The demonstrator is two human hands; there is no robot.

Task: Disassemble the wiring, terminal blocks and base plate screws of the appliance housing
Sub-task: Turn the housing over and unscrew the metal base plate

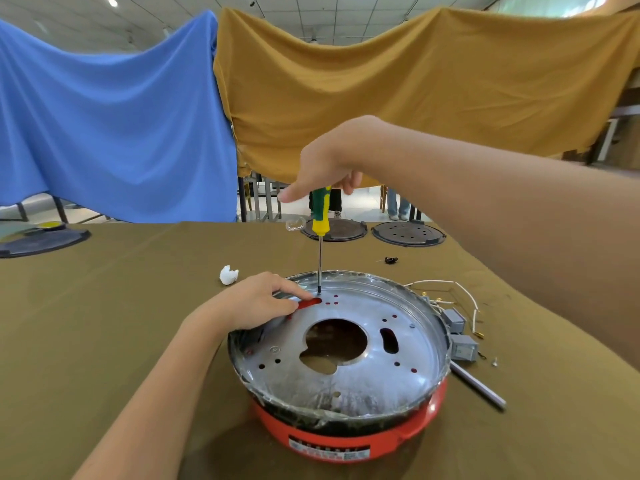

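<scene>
While gripped upright, yellow-green screwdriver (321, 216) on shiny round base plate (363, 355).

round red housing (349, 438), silver base plate (398, 368) up; loose wires (464, 296), perhaps terminal blocks (462, 348) beside.

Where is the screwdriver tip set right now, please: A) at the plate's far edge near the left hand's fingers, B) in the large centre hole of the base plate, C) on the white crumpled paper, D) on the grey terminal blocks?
A: the screwdriver stands upright, its tip on the base plate beside the left hand.
</scene>
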